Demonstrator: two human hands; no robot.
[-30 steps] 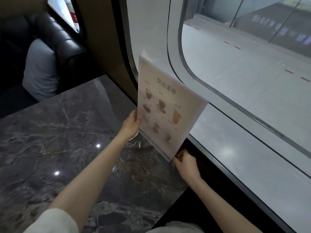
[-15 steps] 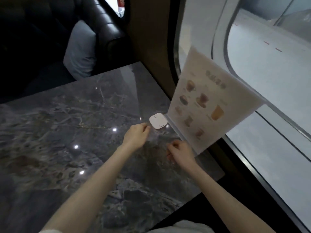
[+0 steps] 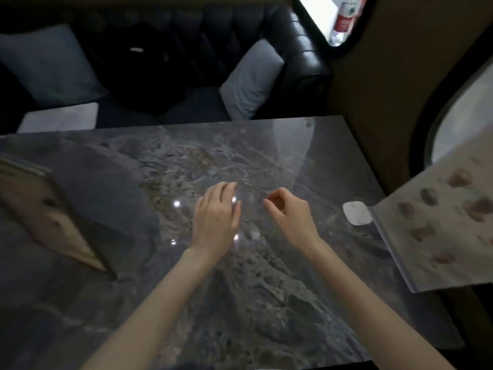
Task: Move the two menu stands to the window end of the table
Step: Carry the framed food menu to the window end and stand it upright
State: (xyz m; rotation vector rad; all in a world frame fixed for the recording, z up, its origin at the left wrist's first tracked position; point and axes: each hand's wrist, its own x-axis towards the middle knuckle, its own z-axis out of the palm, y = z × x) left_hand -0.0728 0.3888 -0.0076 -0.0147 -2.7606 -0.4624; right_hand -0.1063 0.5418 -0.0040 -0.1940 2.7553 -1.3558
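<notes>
One menu stand (image 3: 437, 222), a clear upright sheet with drink pictures, stands at the right end of the grey marble table (image 3: 266, 303), beside the window. A second menu stand (image 3: 45, 209) stands at the left end of the table, seen at an angle. My left hand (image 3: 216, 222) hovers over the middle of the table, fingers loosely apart, holding nothing. My right hand (image 3: 289, 217) is next to it with fingers curled, also holding nothing. Both hands are well apart from either stand.
A small white square device (image 3: 356, 212) lies on the table against the right stand. A dark leather sofa (image 3: 306, 60) with pale cushions (image 3: 250, 81) and a black bag (image 3: 144, 65) runs along the far side. The curved window (image 3: 458, 121) is at right.
Both hands let go of the drinks menu stand, which now stands at the window end. The hands have drawn back to the table's middle, and the view swung left, revealing the second stand.
</notes>
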